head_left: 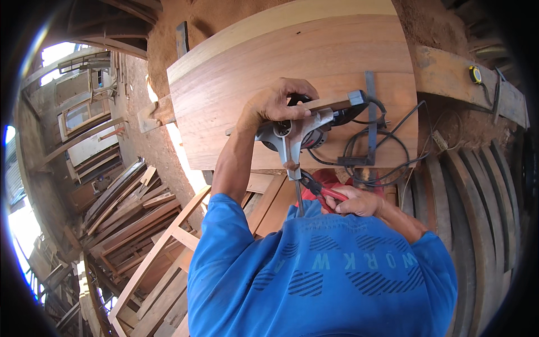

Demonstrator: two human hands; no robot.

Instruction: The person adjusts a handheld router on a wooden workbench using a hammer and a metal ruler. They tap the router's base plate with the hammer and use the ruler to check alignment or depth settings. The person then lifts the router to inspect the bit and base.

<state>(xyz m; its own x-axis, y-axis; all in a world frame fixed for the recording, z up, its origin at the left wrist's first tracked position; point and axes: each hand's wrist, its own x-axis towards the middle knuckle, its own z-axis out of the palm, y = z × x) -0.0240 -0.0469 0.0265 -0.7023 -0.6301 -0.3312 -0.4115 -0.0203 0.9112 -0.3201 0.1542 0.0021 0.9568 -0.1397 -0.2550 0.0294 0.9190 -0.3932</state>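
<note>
My left hand [283, 101] grips the top of a power tool [314, 129] with a metal base, a black body and a short strip of wood along it, near the front edge of a wooden panel [236, 112]. My right hand [356, 202] is closed round the red handles of pliers [328, 194], whose dark jaws meet a metal rod at the lower end of the tool's base, close to my body. Whether the jaws grip it I cannot tell. The black cord loops over the panel beside a metal square [370, 135].
A yellow tape measure [475, 74] lies on a plank at the right. Long curved boards [471, 224] stand below it. Stacked timber [129, 213] and wooden frames fill the left and lower left. A metal bar [181, 39] is beyond the panel's upper left edge.
</note>
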